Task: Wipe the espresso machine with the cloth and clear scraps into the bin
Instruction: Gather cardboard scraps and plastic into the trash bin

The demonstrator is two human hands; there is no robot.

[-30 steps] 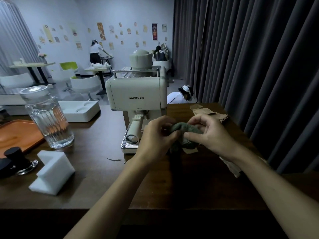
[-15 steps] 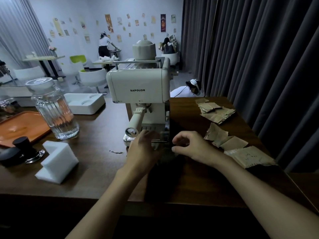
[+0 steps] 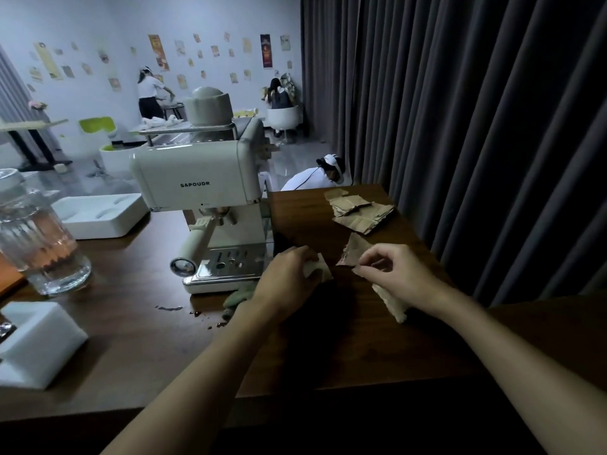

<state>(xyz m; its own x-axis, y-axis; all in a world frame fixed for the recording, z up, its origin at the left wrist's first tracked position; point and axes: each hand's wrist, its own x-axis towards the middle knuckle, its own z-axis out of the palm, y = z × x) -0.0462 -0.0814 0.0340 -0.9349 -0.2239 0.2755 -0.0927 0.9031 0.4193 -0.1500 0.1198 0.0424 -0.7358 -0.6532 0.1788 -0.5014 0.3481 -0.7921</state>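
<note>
A cream espresso machine [image 3: 197, 178] stands on the dark wooden table [image 3: 328, 349]. The grey-green cloth [image 3: 237, 298] lies crumpled on the table by the machine's front right corner, under my left wrist. My left hand [image 3: 289, 274] grips a pale paper scrap [image 3: 320, 270] just right of the drip tray. My right hand [image 3: 391, 274] pinches the edge of a brown paper scrap [image 3: 356, 251]. Another pale scrap [image 3: 392, 305] lies under my right wrist. More brown scraps [image 3: 359, 210] are piled farther back. No bin is in view.
A ribbed glass jar [image 3: 36, 238] stands at the left, with a white foam block [image 3: 36, 343] in front and a white tray [image 3: 98, 215] behind. Dark crumbs [image 3: 193, 313] dot the table. A grey curtain [image 3: 476, 126] hangs close on the right. People are in the room beyond.
Both hands let go of the cloth, which now lies by the machine. They moved right to the paper scraps, and each hand has taken hold of one.
</note>
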